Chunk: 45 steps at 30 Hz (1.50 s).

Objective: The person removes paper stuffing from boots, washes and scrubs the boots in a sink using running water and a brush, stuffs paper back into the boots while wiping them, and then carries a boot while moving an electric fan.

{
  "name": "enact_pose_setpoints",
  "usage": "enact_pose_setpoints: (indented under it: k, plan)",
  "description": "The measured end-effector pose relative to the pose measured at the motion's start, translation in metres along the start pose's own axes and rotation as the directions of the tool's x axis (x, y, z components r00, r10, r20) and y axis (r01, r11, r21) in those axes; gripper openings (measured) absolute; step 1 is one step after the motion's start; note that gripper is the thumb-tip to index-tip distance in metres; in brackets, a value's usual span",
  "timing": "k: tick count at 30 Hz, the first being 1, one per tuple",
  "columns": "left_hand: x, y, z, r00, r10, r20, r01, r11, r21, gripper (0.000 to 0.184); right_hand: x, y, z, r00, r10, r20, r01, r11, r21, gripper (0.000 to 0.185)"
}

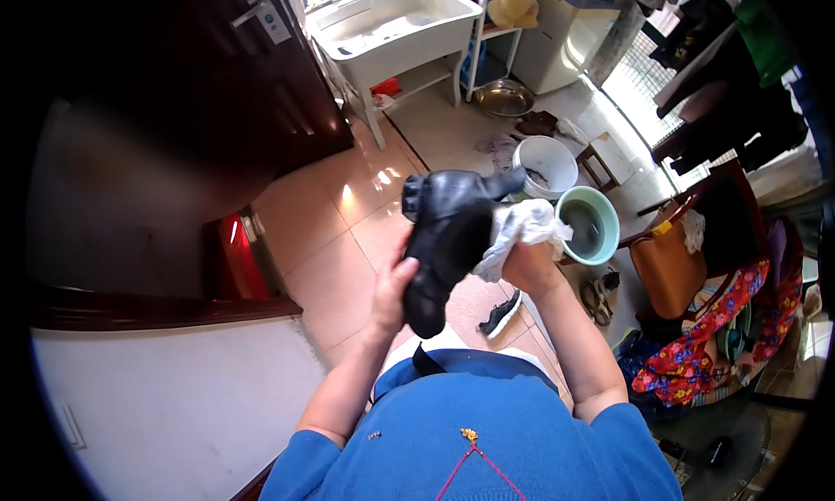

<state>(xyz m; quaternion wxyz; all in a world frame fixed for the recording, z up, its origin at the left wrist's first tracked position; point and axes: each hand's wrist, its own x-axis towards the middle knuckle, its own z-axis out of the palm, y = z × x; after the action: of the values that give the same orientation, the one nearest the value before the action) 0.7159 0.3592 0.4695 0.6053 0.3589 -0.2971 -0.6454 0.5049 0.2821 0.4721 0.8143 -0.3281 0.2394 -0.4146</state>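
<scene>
My left hand (394, 285) is wrapped round the side of a black leather boot (435, 249), holding it up in front of my body. The boot is tilted, with its dark opening turned to the right. A crumpled white cloth (522, 227) is bunched in my right hand (532, 268), at the boot's right side. Whether the cloth presses on the leather cannot be made out. Below my hands, a black sneaker with a white sole (500, 317) is on the tiled floor by my feet.
A green basin of cloudy water (613, 231) and a white bucket (557, 149) stand ahead right. A white sink (409, 44) and metal bowl (504, 98) are farther off. At right, a chair bears a brown bag (670, 270) and floral cloth (696, 349). A dark door (296, 83) stands left.
</scene>
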Motion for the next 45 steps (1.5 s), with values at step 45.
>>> enact_pose_setpoints:
  k: [45]
  plan:
    - [0.378,0.084,-0.024,0.996,-0.049,0.069,0.075,0.882,-0.465,0.06,0.399,-0.199,-0.077,0.974,0.155,0.168,0.002,0.727,-0.686,0.065]
